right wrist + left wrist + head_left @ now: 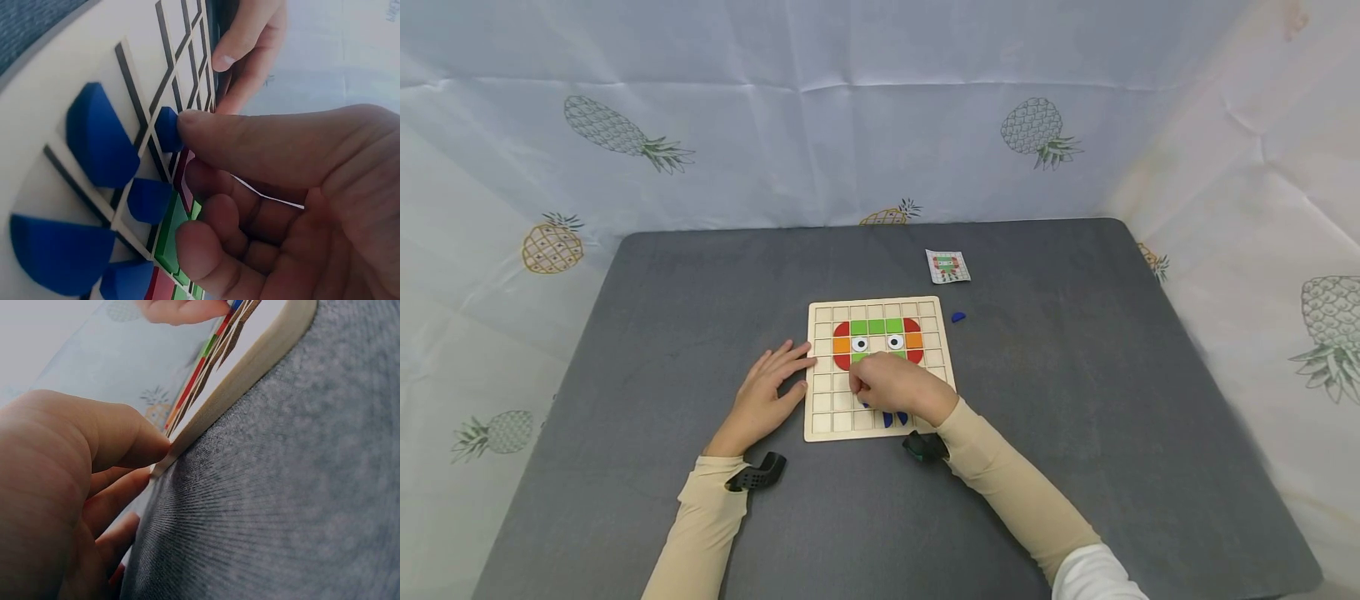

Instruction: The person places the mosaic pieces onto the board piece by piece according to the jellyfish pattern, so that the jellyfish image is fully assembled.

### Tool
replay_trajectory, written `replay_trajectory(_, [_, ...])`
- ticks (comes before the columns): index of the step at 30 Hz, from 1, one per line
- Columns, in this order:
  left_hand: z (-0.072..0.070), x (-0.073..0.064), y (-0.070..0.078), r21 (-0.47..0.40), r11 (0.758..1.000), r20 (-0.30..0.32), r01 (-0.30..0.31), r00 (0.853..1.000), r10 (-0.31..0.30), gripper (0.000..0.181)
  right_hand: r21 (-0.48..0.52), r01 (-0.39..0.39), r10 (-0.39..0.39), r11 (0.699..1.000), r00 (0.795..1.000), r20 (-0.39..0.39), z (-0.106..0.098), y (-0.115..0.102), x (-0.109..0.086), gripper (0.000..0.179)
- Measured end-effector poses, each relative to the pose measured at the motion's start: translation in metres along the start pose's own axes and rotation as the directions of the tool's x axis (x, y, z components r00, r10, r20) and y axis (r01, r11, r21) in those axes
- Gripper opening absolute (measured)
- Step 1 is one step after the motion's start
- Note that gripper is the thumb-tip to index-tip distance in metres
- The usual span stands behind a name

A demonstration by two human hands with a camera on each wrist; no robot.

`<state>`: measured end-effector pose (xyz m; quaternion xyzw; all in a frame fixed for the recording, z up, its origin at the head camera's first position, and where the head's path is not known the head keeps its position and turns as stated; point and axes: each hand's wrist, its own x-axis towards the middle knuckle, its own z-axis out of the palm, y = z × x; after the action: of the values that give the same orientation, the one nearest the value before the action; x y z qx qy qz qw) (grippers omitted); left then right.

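A light wooden grid board (822, 425) lies on the table, with red, orange, green and eye pieces set in its upper middle. My left hand (762, 406) rests at the board's left side; in the left wrist view its thumb (140, 440) and a finger touch the wooden edge. Over the lower middle of the board, my right hand (898, 385) has its fingers curled. In the right wrist view its thumb tip meets a small blue piece (167, 129) on the grid, the contact partly hidden. Several other blue pieces (100, 134) sit nearby on the board.
A loose blue half-round piece (958, 317) lies right of the board. Behind it is a small printed pattern card (948, 267). The dark grey table (1060, 350) meets a pineapple-print cloth (820, 150) at the back. Each wrist wears a black strap device (758, 472).
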<state>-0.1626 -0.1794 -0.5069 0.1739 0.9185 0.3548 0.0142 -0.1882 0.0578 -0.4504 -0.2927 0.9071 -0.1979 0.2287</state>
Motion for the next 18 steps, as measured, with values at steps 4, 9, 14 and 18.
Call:
replay_trajectory(4, [0.001, 0.0, 0.0, 0.001, 1.0, -0.007, -0.003, 1.0, 0.003, 0.039, -0.007, -0.004, 0.004, 1.0, 1.0, -0.015, 0.0, 0.001, -0.001, 0.014])
replay_trajectory(9, [0.002, 0.0, -0.001, -0.001, 1.0, -0.017, -0.019, 1.0, 0.019, 0.039, -0.009, 0.003, -0.003, 1.0, 1.0, -0.023, -0.002, 0.002, -0.001, 0.017])
replay_trajectory(14, [0.001, 0.0, 0.0, -0.002, 1.0, -0.025, -0.024, 0.999, 0.024, 0.039, 0.039, 0.009, -0.01, 0.999, 1.0, 0.007, -0.005, 0.006, -0.003, 0.015])
replay_trajectory(18, [0.0, 0.0, 0.0, -0.003, 1.0, -0.013, -0.016, 1.0, 0.016, 0.039, 0.104, 0.02, -0.021, 0.994, 1.0, 0.004, -0.015, 0.012, -0.006, 0.012])
